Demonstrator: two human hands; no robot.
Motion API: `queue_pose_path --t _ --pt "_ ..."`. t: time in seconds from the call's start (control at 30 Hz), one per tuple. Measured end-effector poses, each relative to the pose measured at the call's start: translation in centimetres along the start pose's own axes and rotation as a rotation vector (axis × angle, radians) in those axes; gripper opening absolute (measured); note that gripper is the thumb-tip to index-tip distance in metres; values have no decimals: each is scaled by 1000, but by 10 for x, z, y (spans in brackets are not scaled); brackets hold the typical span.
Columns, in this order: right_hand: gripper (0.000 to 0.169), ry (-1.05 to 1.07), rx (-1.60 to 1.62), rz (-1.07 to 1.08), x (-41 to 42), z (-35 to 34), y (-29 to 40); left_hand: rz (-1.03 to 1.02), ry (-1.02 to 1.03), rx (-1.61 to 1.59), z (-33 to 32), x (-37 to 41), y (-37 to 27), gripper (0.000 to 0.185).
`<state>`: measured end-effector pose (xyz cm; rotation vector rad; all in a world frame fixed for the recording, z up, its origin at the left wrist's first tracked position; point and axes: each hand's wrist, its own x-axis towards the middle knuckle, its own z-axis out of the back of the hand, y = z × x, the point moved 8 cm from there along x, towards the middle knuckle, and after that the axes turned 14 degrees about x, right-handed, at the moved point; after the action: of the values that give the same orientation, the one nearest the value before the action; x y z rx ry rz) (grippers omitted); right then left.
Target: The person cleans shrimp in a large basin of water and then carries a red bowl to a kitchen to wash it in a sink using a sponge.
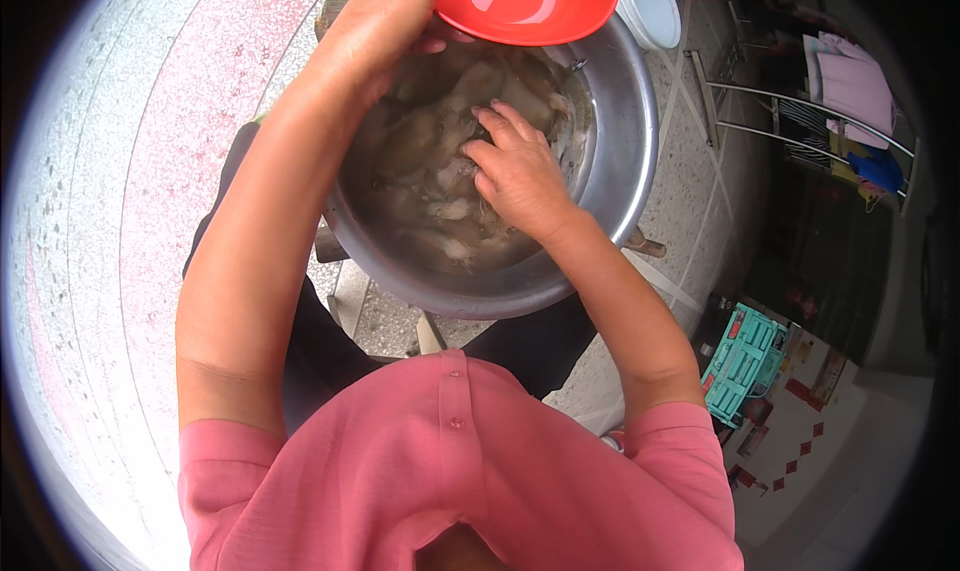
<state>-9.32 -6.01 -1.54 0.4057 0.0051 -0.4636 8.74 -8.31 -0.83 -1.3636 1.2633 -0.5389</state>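
Observation:
My left hand [401, 8] grips the near-left rim of a red plastic bowl [525, 4], thumb on top and fingers beneath. The bowl hangs over the far side of a wide metal basin [626, 135] and is cut off by the top of the view. Murky water in the basin holds several pale, fleshy-looking pieces [454, 211]; their exact kind is unclear. My right hand [521, 169] reaches in from the right with fingers apart, the fingertips over the pieces. I see nothing gripped in it.
Wooden supports [330, 245] show under the basin, between my legs. A white bucket [652, 12] stands beyond its far right rim. On the right are a metal rack [814, 105] with cloths and a turquoise plastic item [746, 364]. Speckled floor [217, 45] lies left.

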Motion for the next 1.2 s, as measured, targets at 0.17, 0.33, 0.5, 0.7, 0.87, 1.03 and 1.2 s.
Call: queue_pose_path --t 0.17,0.33,0.5,0.7,0.87,1.03,1.2 --pt "18 -3 -4 -3 -5 2 -7 -83 -21 -13 -1 -12 -10 34" --pt "17 -72 10 1 -7 11 -16 -23 -17 19 1 -1 -1 34" --pt "15 -176 -44 -43 -3 34 -31 -88 -10 22 -1 -11 -9 35" --pt "26 -347 -191 -285 -10 65 -63 -17 -40 55 1 -1 0 36" --pt "32 -148 51 -48 -10 45 -28 -56 -7 21 -1 -9 -6 36" --pt "27 83 -89 -142 -27 15 -24 16 -10 20 -1 -3 1 35" --pt "29 -78 -24 -151 -24 27 -39 -23 -9 35 -1 -1 2 36"
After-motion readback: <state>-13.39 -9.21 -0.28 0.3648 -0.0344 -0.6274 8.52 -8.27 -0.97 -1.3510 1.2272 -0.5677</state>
